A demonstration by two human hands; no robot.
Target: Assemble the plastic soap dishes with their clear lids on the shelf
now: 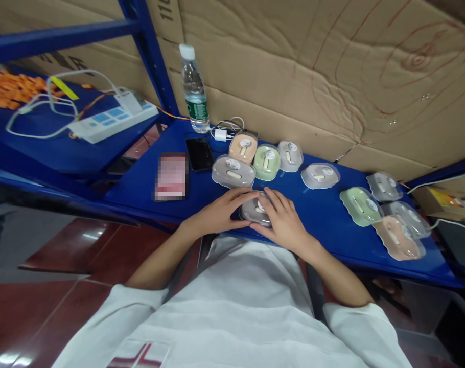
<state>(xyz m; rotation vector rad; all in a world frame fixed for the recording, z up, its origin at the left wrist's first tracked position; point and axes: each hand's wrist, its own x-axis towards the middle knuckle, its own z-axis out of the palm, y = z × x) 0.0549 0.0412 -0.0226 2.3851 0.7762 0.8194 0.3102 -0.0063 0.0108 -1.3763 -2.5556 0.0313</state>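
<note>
At the front edge of the blue table, both my hands are curled around a small grey plastic box with a clear lid (pixel 255 208). My left hand (pixel 227 210) grips its left side, with the fingers over the far edge and the thumb at the near side. My right hand (pixel 284 217) holds the right side, its fingers lying partly across the lid and hiding much of it. Just beyond are a wide grey lidded box (pixel 233 173), a peach lidded box (pixel 242 148), a green lidded box (pixel 266 162) and a smaller grey one (pixel 290 156).
A single grey box (pixel 320 176) sits right of centre, and several more lidded boxes, including a green one (pixel 361 206), cluster at the right. A water bottle (pixel 194 97), a black phone (pixel 199 154) and a blurred-out screen (pixel 171 176) are at left. Cardboard (pixel 271 76) stands behind.
</note>
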